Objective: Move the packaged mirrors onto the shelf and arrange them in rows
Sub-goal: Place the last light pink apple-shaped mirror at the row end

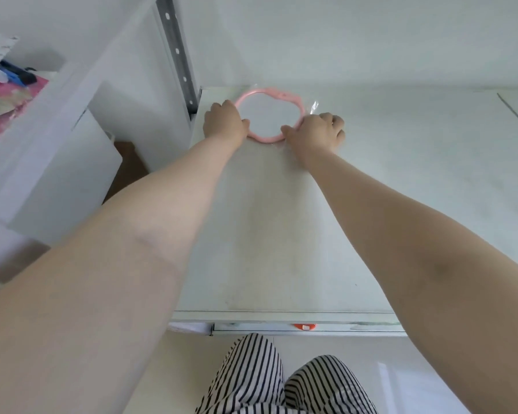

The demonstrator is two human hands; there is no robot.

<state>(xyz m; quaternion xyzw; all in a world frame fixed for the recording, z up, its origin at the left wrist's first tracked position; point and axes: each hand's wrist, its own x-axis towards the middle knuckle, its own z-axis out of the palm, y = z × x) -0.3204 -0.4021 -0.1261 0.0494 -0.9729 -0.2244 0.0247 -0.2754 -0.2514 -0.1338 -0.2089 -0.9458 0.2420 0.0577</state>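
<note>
Both arms reach far back on the shelf (281,234). The left hand (224,121) and right hand (314,131) pinch the pink mirror (268,116) by its sides. Best to set it flat in the back corner, straight along the wall.

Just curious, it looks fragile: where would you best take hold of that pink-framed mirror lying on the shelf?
Probably by the pink rim, on opposite sides, as the left hand and right hand do now. The packaged mirror lies flat at the back left of the shelf, so a grip coming from the left and right edges spares the glass face. The clear wrapper may be slippery.
</note>
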